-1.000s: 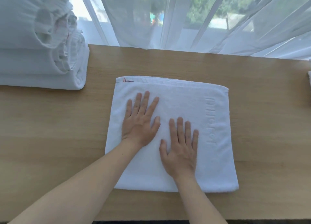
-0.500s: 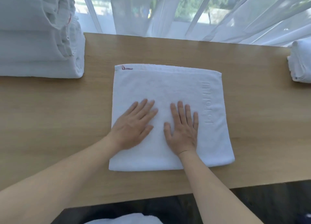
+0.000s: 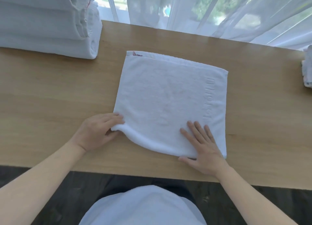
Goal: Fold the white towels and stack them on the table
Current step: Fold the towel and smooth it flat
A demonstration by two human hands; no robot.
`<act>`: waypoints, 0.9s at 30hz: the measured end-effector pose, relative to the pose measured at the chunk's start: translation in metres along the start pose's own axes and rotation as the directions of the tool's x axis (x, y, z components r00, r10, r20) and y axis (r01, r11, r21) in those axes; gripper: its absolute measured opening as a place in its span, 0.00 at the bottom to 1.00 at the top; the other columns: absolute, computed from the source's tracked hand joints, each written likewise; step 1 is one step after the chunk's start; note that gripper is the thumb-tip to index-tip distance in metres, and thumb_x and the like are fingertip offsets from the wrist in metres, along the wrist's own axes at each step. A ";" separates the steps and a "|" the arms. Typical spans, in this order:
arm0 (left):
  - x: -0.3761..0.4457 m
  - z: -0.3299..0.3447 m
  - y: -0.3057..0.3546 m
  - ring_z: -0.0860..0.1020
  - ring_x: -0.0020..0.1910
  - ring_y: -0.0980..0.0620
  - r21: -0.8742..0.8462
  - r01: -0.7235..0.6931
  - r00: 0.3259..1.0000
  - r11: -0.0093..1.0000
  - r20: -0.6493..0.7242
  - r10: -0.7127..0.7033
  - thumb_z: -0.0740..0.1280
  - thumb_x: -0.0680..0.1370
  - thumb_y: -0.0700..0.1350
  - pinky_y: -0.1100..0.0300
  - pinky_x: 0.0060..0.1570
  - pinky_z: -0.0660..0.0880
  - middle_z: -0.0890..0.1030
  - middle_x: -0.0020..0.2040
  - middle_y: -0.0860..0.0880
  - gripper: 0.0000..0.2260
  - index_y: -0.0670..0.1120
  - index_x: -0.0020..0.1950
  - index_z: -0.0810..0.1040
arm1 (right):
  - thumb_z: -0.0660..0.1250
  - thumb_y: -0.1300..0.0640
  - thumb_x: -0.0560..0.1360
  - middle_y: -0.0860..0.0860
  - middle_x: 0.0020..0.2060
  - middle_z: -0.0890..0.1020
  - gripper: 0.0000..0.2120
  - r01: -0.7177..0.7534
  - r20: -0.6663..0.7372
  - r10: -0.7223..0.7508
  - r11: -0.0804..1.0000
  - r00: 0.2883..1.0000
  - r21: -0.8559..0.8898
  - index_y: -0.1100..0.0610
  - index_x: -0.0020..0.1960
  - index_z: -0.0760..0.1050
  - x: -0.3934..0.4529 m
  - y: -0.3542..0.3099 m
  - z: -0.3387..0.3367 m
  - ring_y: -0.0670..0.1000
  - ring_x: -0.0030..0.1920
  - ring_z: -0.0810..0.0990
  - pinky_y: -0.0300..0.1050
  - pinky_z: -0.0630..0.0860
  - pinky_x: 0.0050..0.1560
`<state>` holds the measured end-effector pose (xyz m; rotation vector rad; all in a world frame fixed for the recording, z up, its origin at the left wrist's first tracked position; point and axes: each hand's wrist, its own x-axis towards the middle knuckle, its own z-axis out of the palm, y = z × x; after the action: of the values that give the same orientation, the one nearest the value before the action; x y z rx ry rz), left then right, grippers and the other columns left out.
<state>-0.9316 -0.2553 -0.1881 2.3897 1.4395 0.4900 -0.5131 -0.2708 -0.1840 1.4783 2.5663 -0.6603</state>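
Your left hand [image 3: 97, 131] has left the middle of the folded towel [image 3: 168, 103] and is now pinching and lifting its 7 o'clock corner, while your right hand [image 3: 202, 148] has slid to 5 o'clock, resting flat, fingers spread, on the towel lying mid-table [image 3: 59, 98].

White towel [image 3: 162, 96], folded to a near-square, lying flat at the centre of the wooden tabletop [image 3: 50, 98]; embossed lettering runs along its right side and a small red mark sits at its far left corner. Its near left corner is lifted off the surface, the near edge curving upward. Stack of folded white towels [image 3: 45, 25] at the far left of the tabletop; part of another white towel bundle [image 3: 307, 69] at the right edge.
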 end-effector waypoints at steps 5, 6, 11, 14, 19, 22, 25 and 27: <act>0.019 0.004 0.010 0.75 0.38 0.60 -0.153 0.374 0.923 0.915 -0.030 -0.383 0.60 0.78 0.65 0.65 0.35 0.68 0.75 0.35 0.58 0.13 0.58 0.51 0.76 | 0.60 0.36 0.78 0.48 0.82 0.48 0.37 0.136 0.004 -0.136 0.990 0.991 -0.036 0.45 0.82 0.51 -0.003 0.021 -0.008 0.53 0.82 0.46 0.57 0.46 0.79; 0.020 0.006 0.012 0.75 0.38 0.59 -0.178 0.431 0.896 0.885 -0.030 -0.442 0.60 0.78 0.66 0.63 0.35 0.69 0.75 0.36 0.57 0.14 0.57 0.50 0.75 | 0.63 0.39 0.78 0.49 0.82 0.49 0.37 0.160 -0.001 -0.160 0.987 0.987 -0.026 0.46 0.82 0.52 -0.006 0.025 -0.008 0.53 0.82 0.47 0.57 0.47 0.79; 0.025 0.012 0.028 0.71 0.30 0.58 -0.333 0.570 0.782 0.751 -0.060 -0.620 0.53 0.78 0.72 0.60 0.31 0.66 0.73 0.31 0.59 0.20 0.57 0.45 0.71 | 0.75 0.59 0.71 0.51 0.79 0.63 0.36 0.132 -0.092 -0.127 0.990 0.988 0.052 0.54 0.77 0.68 -0.027 0.051 -0.015 0.54 0.79 0.60 0.56 0.59 0.77; 0.040 0.010 0.039 0.72 0.34 0.62 -0.413 0.625 0.694 0.663 -0.095 -0.714 0.52 0.77 0.72 0.57 0.33 0.67 0.74 0.34 0.58 0.20 0.59 0.46 0.71 | 0.76 0.63 0.72 0.44 0.68 0.78 0.21 -0.046 -0.155 0.090 0.963 0.984 0.267 0.50 0.64 0.80 -0.032 0.058 -0.033 0.49 0.70 0.74 0.52 0.70 0.69; 0.083 -0.001 0.040 0.75 0.38 0.68 -0.511 0.616 0.615 0.600 -0.164 -0.771 0.55 0.80 0.66 0.66 0.35 0.69 0.78 0.40 0.58 0.15 0.58 0.48 0.72 | 0.75 0.48 0.73 0.41 0.29 0.77 0.06 -0.325 0.011 0.456 0.619 0.890 0.715 0.45 0.38 0.81 -0.007 0.072 -0.085 0.41 0.30 0.72 0.32 0.66 0.32; 0.117 -0.007 0.034 0.75 0.36 0.70 -0.574 0.584 0.563 0.574 -0.224 -0.796 0.58 0.81 0.62 0.74 0.34 0.67 0.77 0.39 0.58 0.12 0.55 0.49 0.74 | 0.76 0.49 0.73 0.43 0.30 0.76 0.10 -0.263 0.010 0.464 0.485 0.886 0.834 0.50 0.36 0.80 0.015 0.087 -0.116 0.44 0.31 0.72 0.35 0.66 0.30; 0.154 -0.014 0.023 0.74 0.33 0.69 -0.648 0.558 0.503 0.518 -0.233 -0.832 0.60 0.81 0.59 0.74 0.33 0.67 0.77 0.35 0.61 0.10 0.58 0.43 0.74 | 0.74 0.52 0.75 0.49 0.39 0.82 0.05 -0.178 -0.006 0.514 0.307 0.858 0.935 0.52 0.43 0.81 0.042 0.097 -0.137 0.48 0.40 0.79 0.44 0.74 0.37; 0.177 -0.016 0.013 0.73 0.31 0.68 -0.683 0.555 0.479 0.475 -0.204 -0.854 0.61 0.81 0.60 0.72 0.32 0.67 0.77 0.33 0.61 0.12 0.57 0.40 0.74 | 0.73 0.53 0.77 0.49 0.41 0.83 0.04 -0.151 -0.002 0.565 0.224 0.825 0.963 0.49 0.43 0.80 0.066 0.104 -0.143 0.49 0.41 0.79 0.45 0.74 0.37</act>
<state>-0.8511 -0.1019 -0.1447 0.9946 2.0360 1.1643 -0.4424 -0.1136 -0.1080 2.6054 1.6854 -2.2547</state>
